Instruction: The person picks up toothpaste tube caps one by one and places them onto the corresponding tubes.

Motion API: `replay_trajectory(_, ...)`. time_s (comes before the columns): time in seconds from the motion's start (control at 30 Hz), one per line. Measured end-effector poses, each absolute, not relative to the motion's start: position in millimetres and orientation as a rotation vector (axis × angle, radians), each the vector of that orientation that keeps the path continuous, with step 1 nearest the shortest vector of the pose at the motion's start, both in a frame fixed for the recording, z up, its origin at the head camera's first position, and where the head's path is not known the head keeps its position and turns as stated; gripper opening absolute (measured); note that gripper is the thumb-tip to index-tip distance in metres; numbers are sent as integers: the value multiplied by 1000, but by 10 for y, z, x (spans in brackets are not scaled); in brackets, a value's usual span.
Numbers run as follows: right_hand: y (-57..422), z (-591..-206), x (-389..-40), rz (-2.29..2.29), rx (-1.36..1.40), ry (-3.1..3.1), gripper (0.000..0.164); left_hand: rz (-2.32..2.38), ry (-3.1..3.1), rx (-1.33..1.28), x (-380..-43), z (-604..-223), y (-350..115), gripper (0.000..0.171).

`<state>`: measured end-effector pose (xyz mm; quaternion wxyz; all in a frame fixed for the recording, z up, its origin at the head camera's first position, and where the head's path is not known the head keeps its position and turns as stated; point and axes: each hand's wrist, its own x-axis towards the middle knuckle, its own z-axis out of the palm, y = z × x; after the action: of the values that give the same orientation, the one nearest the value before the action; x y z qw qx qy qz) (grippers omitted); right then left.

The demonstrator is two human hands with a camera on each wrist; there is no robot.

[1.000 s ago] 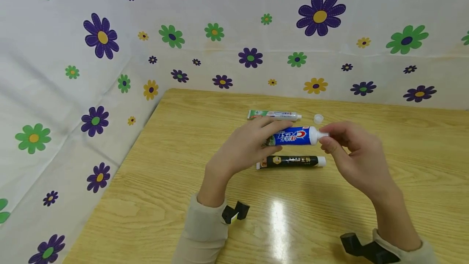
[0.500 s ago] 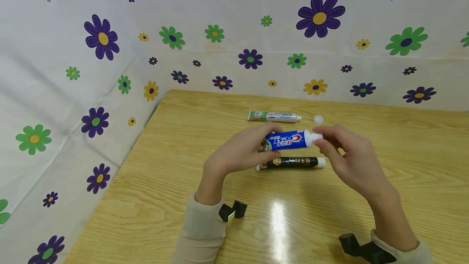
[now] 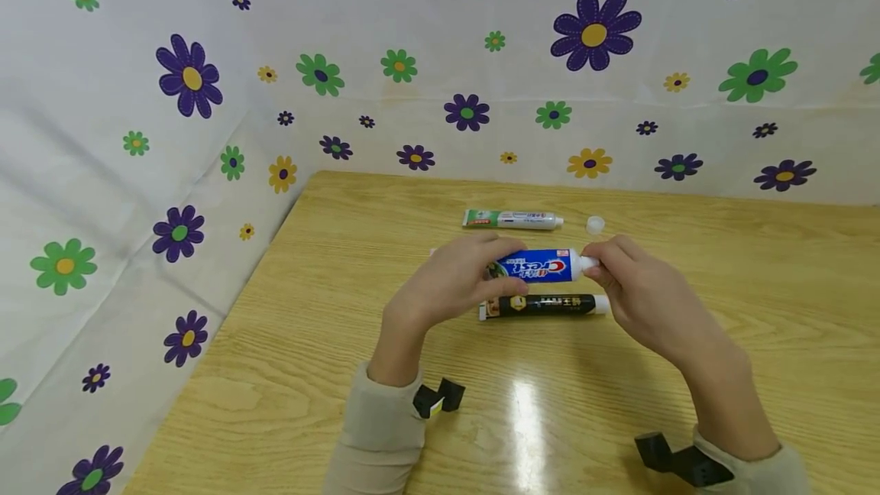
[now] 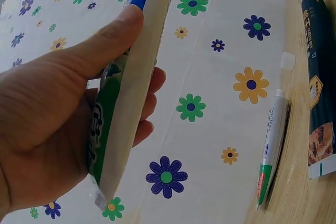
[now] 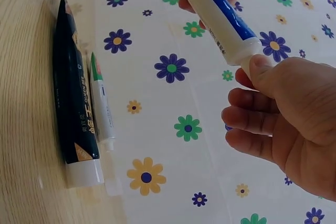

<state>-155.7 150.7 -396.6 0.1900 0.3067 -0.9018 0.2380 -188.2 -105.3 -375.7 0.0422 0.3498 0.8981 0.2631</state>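
My left hand (image 3: 450, 281) grips a blue and white Crest toothpaste tube (image 3: 546, 266) by its body, thumb on one side and fingers on the other. The tube is held off the table, its white end toward the right. With thumb and forefinger, my right hand (image 3: 646, 300) pinches the narrow white tip (image 5: 251, 69) of that tube; the other fingers are loosely bent in the right wrist view. Whether the tip is a cap or a bare nozzle is hard to tell under the fingers. My left palm hides the tube's tail in the head view.
A black toothpaste tube (image 3: 550, 305) with a white cap lies just in front of the held tube. Behind lies a green and white toothpaste tube (image 3: 512, 219), its narrow nozzle bare. A loose white cap (image 3: 595, 225) sits beside it. Flowered cloth (image 3: 440, 44) borders the wooden table (image 3: 330, 250).
The Crest tube has moved slightly nearer and left with both hands. My right fingers have shifted and turned around its white tip. The things lying on the table stay put.
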Motion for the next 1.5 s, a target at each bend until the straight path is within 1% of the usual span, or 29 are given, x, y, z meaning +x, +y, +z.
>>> replay_trajectory(0.23,1521,-3970,-1580,708,890,-2633,13,708,2851,1149,-1855,-3740,-1043,41)
replay_trajectory(0.43,1564,-3988,-1610,887,860,-2724,12,708,2849,1135,-1864,-3735,-1004,42)
replay_trajectory(0.57,1591,-3996,-1623,1011,831,-2700,17,759,2824,1155,-1882,-3751,-992,44)
replay_trajectory(0.73,1576,-3999,-1642,1081,810,-2633,24,787,2859,1266,-1891,-3767,-988,42)
replay_trajectory(0.93,1518,-4006,-1621,1212,667,-2583,34,844,2882,1445,-1885,-3780,-971,37)
replay_trajectory(1.03,1483,-3995,-1609,1251,583,-2570,37,865,2888,1463,-1881,-3782,-969,36)
replay_trajectory(1.2,1432,-3980,-1620,1406,437,-2568,45,854,2926,1436,-1878,-3800,-963,38)
replay_trajectory(1.27,1428,-3982,-1625,1471,406,-2532,45,830,2950,1433,-1877,-3809,-949,39)
replay_trajectory(1.5,1452,-3985,-1633,1595,413,-2375,45,779,2993,1438,-1896,-3818,-943,48)
